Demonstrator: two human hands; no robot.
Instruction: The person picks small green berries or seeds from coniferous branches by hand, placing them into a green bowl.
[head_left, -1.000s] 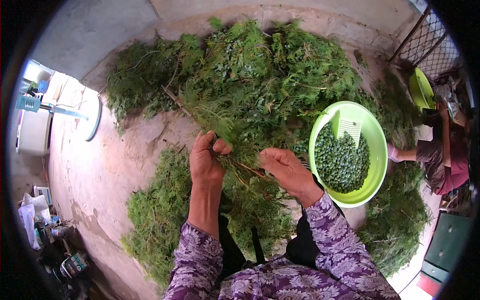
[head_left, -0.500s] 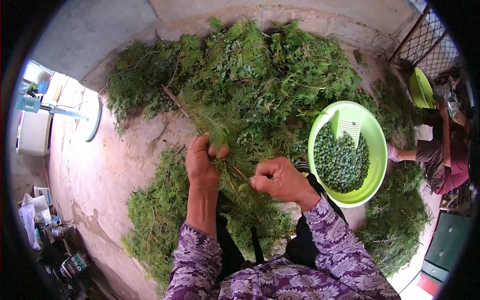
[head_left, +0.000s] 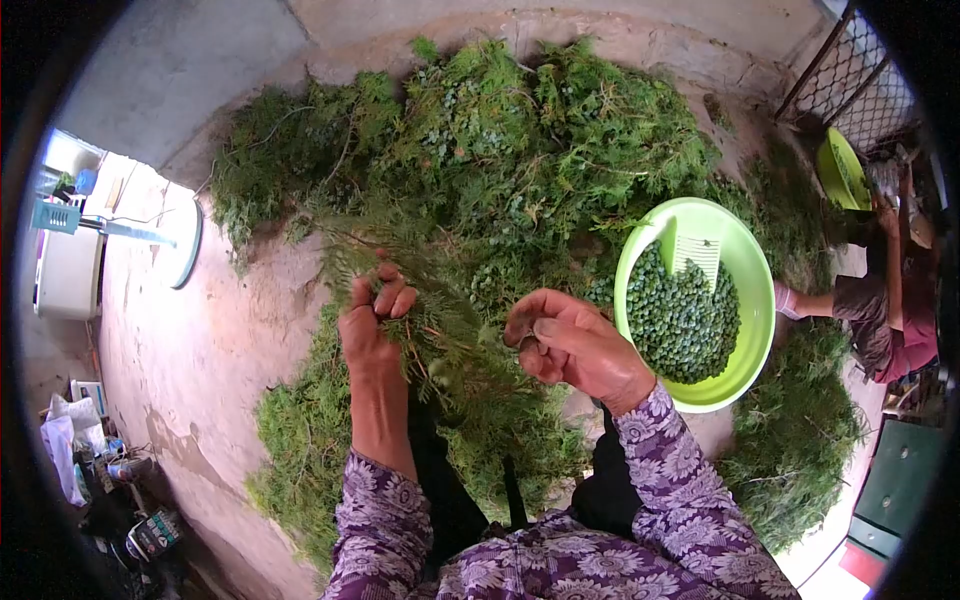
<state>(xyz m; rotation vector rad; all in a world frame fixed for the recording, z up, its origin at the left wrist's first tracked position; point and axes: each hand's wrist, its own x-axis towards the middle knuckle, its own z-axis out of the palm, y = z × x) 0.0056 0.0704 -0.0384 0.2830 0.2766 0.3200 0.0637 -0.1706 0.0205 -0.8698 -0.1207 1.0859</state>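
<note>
My left hand is closed round a green arborvitae branch, whose flat, feathery sprays spread above the fingers and down between my hands. To the right of that branch, my right hand has its fingers curled with the tips close together; whether anything small sits in them is hidden. Beside my right wrist stands a light-green plastic basin with a ribbed panel, partly filled with small round green cones. Cut branches lie heaped in front of me and below my hands.
Another person sits at the far right, near a second green basin. More branches lie on the floor at the right. A fan base and clutter are on the left. A wall runs behind the heap.
My left hand has moved left and slightly up with the branch. My right hand has shifted a little right and turned, its fist loosening into curled fingers.
</note>
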